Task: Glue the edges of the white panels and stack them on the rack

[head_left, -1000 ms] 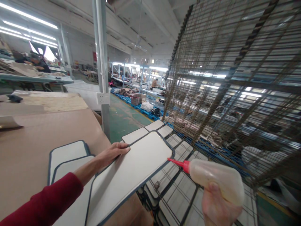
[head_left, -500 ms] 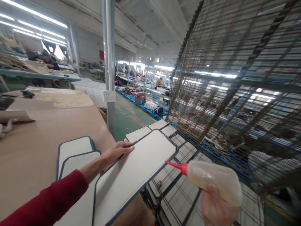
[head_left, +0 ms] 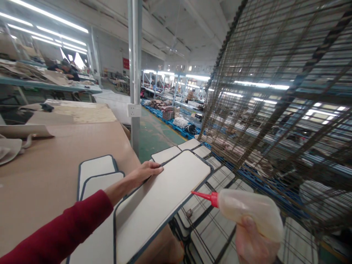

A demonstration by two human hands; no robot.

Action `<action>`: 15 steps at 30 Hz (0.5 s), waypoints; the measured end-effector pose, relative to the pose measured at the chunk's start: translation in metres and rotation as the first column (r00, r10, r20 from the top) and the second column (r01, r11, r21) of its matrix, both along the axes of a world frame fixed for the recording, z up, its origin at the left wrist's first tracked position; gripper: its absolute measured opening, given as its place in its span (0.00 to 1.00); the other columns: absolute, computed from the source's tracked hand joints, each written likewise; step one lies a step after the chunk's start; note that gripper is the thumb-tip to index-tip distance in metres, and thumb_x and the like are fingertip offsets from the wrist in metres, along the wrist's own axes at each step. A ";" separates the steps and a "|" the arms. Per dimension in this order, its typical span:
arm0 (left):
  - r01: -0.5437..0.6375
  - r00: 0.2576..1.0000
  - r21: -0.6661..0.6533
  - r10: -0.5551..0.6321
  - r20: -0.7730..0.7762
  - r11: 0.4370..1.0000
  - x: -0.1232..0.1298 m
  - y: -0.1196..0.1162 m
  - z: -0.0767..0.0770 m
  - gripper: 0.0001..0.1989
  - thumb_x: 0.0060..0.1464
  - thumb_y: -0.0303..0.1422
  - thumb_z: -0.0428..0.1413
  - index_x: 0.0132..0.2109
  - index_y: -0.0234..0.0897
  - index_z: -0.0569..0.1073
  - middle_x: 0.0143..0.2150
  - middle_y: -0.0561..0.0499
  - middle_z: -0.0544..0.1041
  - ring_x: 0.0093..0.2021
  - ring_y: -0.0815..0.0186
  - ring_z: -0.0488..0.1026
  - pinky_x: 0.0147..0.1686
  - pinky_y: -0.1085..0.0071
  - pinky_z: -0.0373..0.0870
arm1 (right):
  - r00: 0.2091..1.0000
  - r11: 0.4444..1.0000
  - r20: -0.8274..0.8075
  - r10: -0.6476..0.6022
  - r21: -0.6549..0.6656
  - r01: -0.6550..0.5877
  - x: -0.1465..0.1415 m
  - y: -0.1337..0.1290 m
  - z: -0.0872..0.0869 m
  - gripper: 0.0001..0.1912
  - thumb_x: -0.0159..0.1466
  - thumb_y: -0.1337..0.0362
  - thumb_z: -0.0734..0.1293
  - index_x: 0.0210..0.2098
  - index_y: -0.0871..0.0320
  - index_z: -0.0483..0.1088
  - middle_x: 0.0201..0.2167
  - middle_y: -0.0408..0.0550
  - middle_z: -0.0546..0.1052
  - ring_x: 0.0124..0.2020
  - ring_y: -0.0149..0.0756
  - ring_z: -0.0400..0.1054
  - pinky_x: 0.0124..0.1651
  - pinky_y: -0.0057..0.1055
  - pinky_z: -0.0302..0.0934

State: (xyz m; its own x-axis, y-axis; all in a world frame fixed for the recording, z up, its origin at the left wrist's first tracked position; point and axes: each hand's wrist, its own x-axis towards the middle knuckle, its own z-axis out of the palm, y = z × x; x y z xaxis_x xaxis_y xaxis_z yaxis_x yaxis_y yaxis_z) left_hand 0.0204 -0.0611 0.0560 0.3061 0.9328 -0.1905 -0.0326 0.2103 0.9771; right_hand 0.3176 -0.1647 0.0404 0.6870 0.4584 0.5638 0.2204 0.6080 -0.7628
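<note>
The nozzle [head_left: 203,195] has shifted along the panel [head_left: 165,198], away from its 2 o'clock corner — edge work appears advanced. Left hand [head_left: 143,174] grips the panel, at 6 o'clock; right hand [head_left: 254,240] grips the bottle [head_left: 244,203] — 4 o'clock.

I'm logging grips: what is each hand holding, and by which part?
Left hand: the white panel, by its dark left edge. Right hand: the squeeze bottle, by its body.

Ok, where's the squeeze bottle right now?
In the head view, right of centre: the squeeze bottle is in the right hand, its red tip at the near right edge of the white panel.
</note>
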 end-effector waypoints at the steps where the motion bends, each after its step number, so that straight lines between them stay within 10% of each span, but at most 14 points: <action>1: -0.009 1.000 -0.005 0.009 -0.001 1.000 0.001 -0.001 0.002 0.23 0.34 0.46 0.67 0.32 0.31 0.74 0.27 0.48 0.78 0.26 0.62 0.75 0.26 0.72 0.67 | 1.000 1.000 -0.001 0.010 0.002 -0.010 0.001 0.000 -0.001 0.18 0.44 0.62 0.75 0.31 0.61 0.68 0.25 0.45 0.73 0.25 0.35 0.68 0.28 0.29 0.65; 15: -0.044 0.997 0.024 0.046 -0.069 0.999 0.004 0.006 -0.003 0.27 0.31 0.50 0.66 0.32 0.31 0.75 0.26 0.48 0.79 0.23 0.65 0.72 0.23 0.72 0.65 | 0.995 0.996 0.100 0.023 -0.085 -0.015 0.003 -0.001 -0.013 0.17 0.45 0.60 0.76 0.29 0.61 0.69 0.24 0.47 0.73 0.26 0.37 0.68 0.30 0.31 0.65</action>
